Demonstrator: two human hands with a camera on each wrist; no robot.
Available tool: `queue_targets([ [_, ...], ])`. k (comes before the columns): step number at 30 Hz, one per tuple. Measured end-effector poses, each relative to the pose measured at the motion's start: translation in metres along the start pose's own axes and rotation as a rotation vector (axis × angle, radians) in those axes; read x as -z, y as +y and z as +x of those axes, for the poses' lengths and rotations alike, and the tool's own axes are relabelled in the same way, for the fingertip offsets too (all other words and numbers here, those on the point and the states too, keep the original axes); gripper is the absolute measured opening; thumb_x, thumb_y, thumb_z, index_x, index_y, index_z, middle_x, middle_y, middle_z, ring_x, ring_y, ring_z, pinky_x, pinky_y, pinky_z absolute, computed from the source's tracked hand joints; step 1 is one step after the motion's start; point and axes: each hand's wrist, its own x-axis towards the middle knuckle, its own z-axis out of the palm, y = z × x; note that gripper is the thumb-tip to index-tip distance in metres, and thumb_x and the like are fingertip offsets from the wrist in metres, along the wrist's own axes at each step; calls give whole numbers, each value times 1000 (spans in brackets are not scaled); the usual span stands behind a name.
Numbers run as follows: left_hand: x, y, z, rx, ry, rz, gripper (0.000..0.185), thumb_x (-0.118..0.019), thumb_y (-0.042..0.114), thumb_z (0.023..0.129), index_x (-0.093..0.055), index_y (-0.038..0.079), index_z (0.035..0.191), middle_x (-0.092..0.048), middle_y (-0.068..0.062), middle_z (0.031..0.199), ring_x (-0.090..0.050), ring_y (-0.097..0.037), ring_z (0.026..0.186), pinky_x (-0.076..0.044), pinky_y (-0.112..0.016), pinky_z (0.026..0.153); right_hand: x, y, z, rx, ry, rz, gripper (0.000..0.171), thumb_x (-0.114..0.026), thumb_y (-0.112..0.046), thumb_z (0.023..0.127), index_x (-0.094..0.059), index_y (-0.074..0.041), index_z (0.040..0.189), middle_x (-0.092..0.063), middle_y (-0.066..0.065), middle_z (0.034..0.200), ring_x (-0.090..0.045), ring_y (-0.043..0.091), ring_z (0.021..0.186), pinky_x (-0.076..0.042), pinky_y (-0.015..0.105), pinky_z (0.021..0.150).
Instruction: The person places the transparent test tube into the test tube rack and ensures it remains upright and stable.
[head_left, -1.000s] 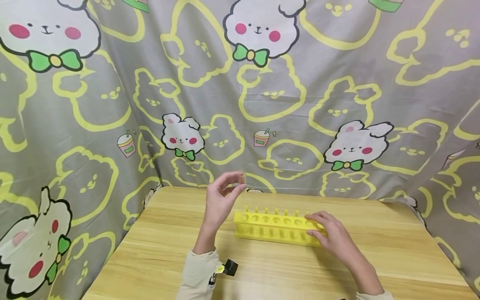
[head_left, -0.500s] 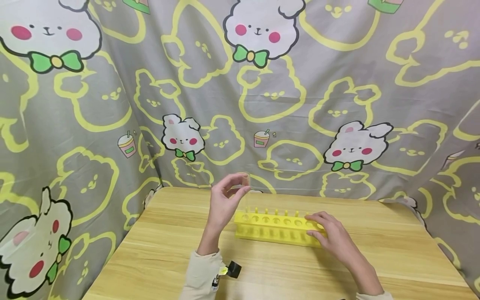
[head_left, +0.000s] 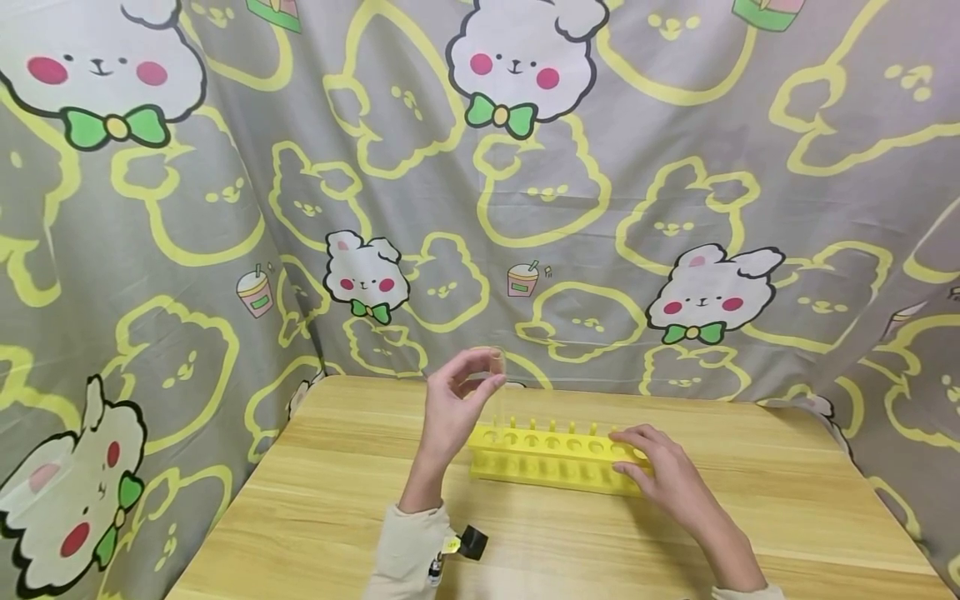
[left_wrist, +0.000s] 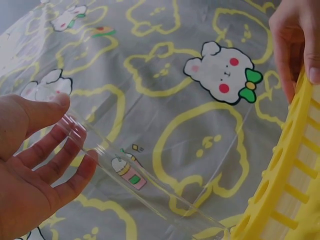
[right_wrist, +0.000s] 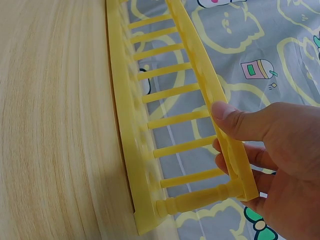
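Left hand (head_left: 450, 400) pinches a clear glass tube (left_wrist: 135, 175) near its rim, likely fragile and slippery; right hand (head_left: 660, 471) grips the yellow rack (head_left: 551, 454).

A makeshift home setup: wooden table (head_left: 315, 500) backed by draped cartoon-bunny bedsheet (head_left: 675, 167)

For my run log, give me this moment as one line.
left hand: pinches clear test tube, lower end at rack's end hole | right hand: grips yellow rack | rack on wooden table
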Motion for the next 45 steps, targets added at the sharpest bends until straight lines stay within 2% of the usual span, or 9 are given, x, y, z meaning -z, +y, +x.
queue_targets([
  [8, -4, -2, 0, -6, -11, -8, 24, -76, 0, 92, -72, 2, 115, -71, -14, 104, -69, -26, 97, -59, -50, 87, -1, 1, 0, -1, -5, -1, 43, -88, -3, 78, -73, -5, 119, -69, 3, 108, -67, 27, 100, -59, 49, 82],
  [14, -7, -1, 1, 3, -10, -1, 24, -77, 2, 91, -72, 2, 115, -72, -14, 107, -69, -28, 97, -61, -42, 85, 0, 0, 0, 1, -2, 1, 43, -88, -3, 78, -73, -5, 118, -69, 4, 108, -67, 27, 100, -59, 49, 82],
  [21, -9, -1, 1, 13, -6, 0, 25, -77, 1, 90, -72, 1, 115, -72, -14, 108, -70, -27, 97, -61, -44, 84, 0, -1, 0, -2, -5, 1, 43, -87, -2, 78, -73, -5, 119, -69, 3, 107, -67, 26, 99, -59, 48, 82],
  [28, -12, -1, 1, 7, -6, -19, 25, -78, 1, 90, -73, 2, 114, -71, -14, 107, -70, -26, 97, -61, -37, 83, -1, 0, 0, -6, -7, -6, 43, -88, -3, 78, -73, -5, 118, -69, 2, 108, -67, 26, 99, -59, 48, 82],
  [45, -20, -2, 1, -9, -21, -40, 26, -77, -2, 90, -72, 1, 115, -71, -17, 103, -71, -27, 93, -61, -44, 85, -1, 1, 0, -12, -8, -7, 43, -88, -4, 79, -73, -8, 119, -68, 0, 109, -67, 26, 101, -59, 48, 83],
])
